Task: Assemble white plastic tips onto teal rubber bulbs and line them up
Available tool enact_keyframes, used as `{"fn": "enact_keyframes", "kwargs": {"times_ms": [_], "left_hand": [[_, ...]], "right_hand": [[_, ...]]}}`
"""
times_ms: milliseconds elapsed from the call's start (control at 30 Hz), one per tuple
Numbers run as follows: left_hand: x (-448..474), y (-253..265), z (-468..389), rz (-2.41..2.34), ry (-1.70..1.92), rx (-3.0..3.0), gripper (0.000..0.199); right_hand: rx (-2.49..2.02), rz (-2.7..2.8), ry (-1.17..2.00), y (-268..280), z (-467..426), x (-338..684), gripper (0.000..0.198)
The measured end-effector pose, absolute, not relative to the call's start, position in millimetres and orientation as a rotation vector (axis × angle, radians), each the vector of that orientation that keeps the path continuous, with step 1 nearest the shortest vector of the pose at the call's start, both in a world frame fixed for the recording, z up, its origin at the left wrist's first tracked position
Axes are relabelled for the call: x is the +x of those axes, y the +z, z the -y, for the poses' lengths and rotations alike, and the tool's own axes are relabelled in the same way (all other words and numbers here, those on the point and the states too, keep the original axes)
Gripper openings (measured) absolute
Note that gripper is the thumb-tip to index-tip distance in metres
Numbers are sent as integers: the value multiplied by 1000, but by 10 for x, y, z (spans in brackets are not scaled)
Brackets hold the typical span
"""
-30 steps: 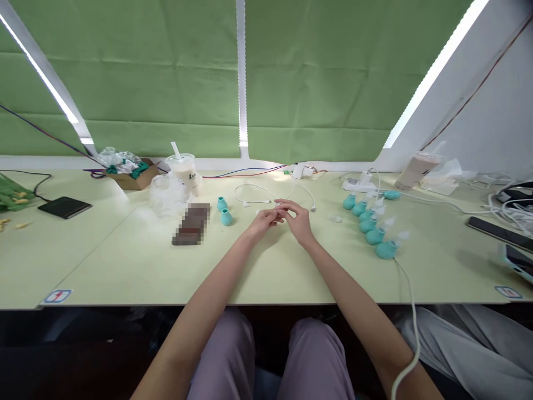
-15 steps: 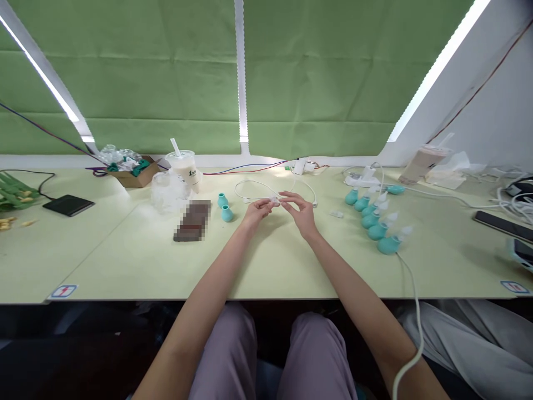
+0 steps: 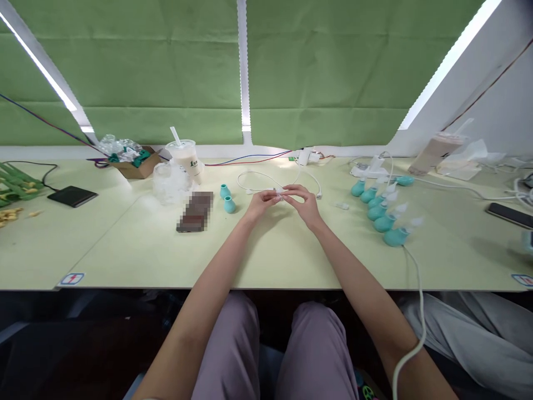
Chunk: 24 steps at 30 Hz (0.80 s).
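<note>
Between my fingertips, above the table, is a small whitish, see-through plastic piece, mostly covered by the fingers. My left hand pinches it from the left. From the right, my right hand has its thumb and fingertips closed on it too. Two teal rubber bulbs with open necks and no tips stand left of my left hand. Further right lies a row of several teal bulbs fitted with clear pointed tips. A small clear plastic piece rests between that row and my right hand.
A white cable loops behind my hands. To the left are a blurred-out dark object, a plastic bag, a drink cup and a cardboard box. A power strip and another cup stand at the right back.
My hands have drawn closer together around the small piece, and the right fingers now meet the left ones. The whole view has shifted slightly as the head moved.
</note>
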<state>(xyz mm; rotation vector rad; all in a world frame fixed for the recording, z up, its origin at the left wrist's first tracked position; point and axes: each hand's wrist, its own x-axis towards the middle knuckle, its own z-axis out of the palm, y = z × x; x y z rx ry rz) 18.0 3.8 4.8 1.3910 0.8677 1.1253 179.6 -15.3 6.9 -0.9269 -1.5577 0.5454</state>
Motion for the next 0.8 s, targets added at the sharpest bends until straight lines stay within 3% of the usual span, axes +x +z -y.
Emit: {"fn": "enact_keyframes", "kwargs": {"times_ms": [133, 267, 367, 800], "left_hand": [[184, 87, -6, -867, 1101, 1453, 40], [213, 81, -1, -845, 1125, 1483, 39], [235, 46, -27, -839, 1156, 1495, 38], [254, -26, -100, -754, 1148, 1605, 42]], "right_hand": [[-962, 1498, 631, 69, 153, 1791, 21], [-882, 1367, 968, 42, 119, 1791, 44], [-828, 1314, 1140, 14, 93, 1793, 46], [-933, 1308, 1063, -5, 78, 1791, 55]]}}
